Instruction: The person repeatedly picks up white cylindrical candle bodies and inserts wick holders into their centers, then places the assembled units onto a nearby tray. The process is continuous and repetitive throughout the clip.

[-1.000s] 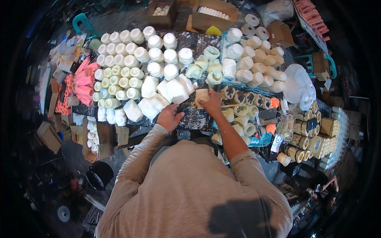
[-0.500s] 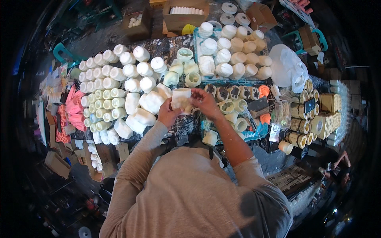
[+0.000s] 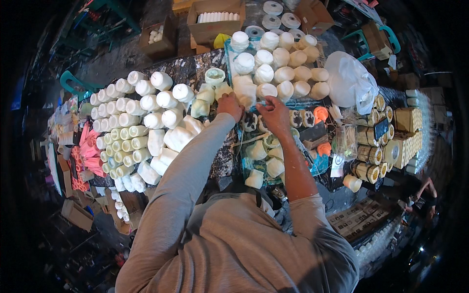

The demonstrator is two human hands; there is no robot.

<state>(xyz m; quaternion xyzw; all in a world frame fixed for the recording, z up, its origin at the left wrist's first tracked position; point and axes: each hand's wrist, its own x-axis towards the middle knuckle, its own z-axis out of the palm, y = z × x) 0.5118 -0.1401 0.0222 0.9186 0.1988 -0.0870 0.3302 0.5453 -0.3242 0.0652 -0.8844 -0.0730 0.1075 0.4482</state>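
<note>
My left hand (image 3: pixel 230 106) is at the middle of the table, fingers partly hidden but apparently spread. It is beside a lumpy off-white wax-like block (image 3: pixel 246 100) at the near end of a row of white pieces. On the block's other side, my right hand (image 3: pixel 274 115) has thumb and fingers apart, with nothing visible between them. Just beyond its fingertips stands a white cylindrical candle (image 3: pixel 266 91). Pale green hollow cups (image 3: pixel 215 76) are grouped beyond my left hand. Below my right hand are dark-patterned round pieces (image 3: pixel 249 122) and more pale hollow cups (image 3: pixel 256 150).
Rows of white candles (image 3: pixel 160 80) fill the left side, with lumpy white blocks (image 3: pixel 178 139) nearer. A clear plastic bag (image 3: pixel 349 80) and a cluster of bamboo-like cylinders (image 3: pixel 369 155) are on the right. Cardboard boxes (image 3: pixel 215 31) stand beyond the table. Another person (image 3: pixel 424 198) is at the far right.
The off-white block held in both hands has moved forward to the row of white pieces. Both hands have reached away from me and separated around it; the view has shifted slightly.
</note>
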